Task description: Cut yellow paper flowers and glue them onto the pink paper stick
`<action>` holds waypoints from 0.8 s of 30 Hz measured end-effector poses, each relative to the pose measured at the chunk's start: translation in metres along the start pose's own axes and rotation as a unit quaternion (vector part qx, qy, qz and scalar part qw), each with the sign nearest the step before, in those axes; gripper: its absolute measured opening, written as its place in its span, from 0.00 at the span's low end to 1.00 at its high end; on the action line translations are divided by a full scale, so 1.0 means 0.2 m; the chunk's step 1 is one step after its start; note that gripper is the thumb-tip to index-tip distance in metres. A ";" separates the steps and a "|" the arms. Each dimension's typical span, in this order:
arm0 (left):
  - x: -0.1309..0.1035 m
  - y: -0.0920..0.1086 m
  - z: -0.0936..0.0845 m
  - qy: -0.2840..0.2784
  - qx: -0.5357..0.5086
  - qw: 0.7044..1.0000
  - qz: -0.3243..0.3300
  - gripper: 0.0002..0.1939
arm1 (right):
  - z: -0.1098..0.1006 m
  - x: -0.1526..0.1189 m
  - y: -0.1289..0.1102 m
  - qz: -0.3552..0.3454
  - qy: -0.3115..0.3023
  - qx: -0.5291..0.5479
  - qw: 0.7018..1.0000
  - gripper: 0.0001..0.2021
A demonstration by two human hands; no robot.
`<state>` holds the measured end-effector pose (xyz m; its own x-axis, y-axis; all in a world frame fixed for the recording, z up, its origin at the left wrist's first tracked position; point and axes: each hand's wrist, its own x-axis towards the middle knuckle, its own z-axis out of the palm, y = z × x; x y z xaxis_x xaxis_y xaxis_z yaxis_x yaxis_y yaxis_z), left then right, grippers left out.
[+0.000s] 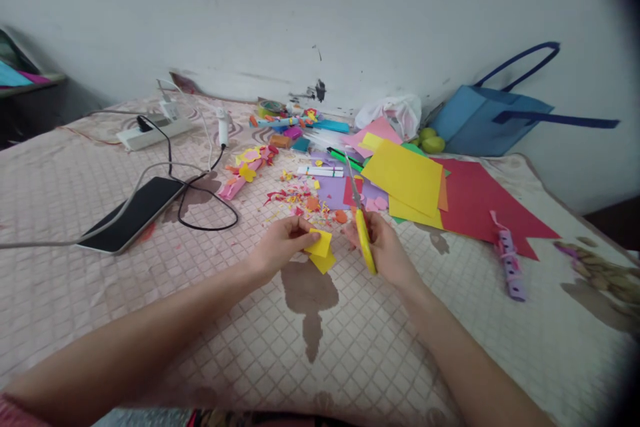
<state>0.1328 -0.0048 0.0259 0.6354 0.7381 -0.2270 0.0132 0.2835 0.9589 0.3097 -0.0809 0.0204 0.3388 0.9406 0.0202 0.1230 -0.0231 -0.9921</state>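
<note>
Two small yellow paper pieces are pinched between the thumb and fingers of my left hand, one overlapping the other. My right hand is closed on yellow-handled scissors, whose metal blades point up and away from me. The blades stand apart from the yellow pieces in my left hand. Beyond both hands lie colourful paper scraps and a purple sheet with a smaller red piece on it.
Yellow sheets overlap a large red sheet on the right, near a blue bag. A purple paper roll lies closer. On the left are a dark tablet-like device, cables and a power strip.
</note>
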 end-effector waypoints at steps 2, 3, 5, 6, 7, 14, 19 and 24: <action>-0.01 0.00 0.01 -0.006 -0.004 1.000 0.001 0.12 | 0.06 -0.04 -0.02 0.037 -0.028 0.045 0.998 0.16; -0.01 0.00 0.01 -0.011 -0.004 1.000 -0.002 0.12 | 0.08 -0.06 -0.04 0.052 -0.047 0.065 0.995 0.17; -0.02 0.00 0.01 -0.023 -0.001 1.000 -0.009 0.12 | 0.12 -0.08 -0.05 0.063 -0.071 0.098 0.991 0.18; -0.02 0.00 0.01 -0.029 0.003 1.000 -0.011 0.12 | 0.13 -0.09 -0.05 0.063 -0.073 0.108 0.989 0.18; -0.02 0.00 0.02 -0.035 0.009 0.999 -0.010 0.12 | 0.13 -0.09 -0.06 0.063 -0.070 0.115 0.989 0.17; -0.02 0.01 0.02 -0.058 0.046 0.997 -0.014 0.12 | 0.10 -0.07 -0.05 0.068 -0.028 0.119 0.990 0.15; -0.02 0.01 0.02 -0.038 0.048 0.998 -0.010 0.12 | 0.10 -0.07 -0.05 0.083 -0.035 0.137 0.986 0.16; -0.02 0.01 0.02 -0.056 0.062 0.996 -0.005 0.12 | 0.10 -0.07 -0.04 0.087 -0.038 0.151 0.984 0.16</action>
<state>0.1327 -0.0094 0.0285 0.7165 0.6611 -0.2226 0.1110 0.2069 0.9720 0.2846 -0.0873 0.0265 0.2588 0.9539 -0.1519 -0.2177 -0.0956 -0.9713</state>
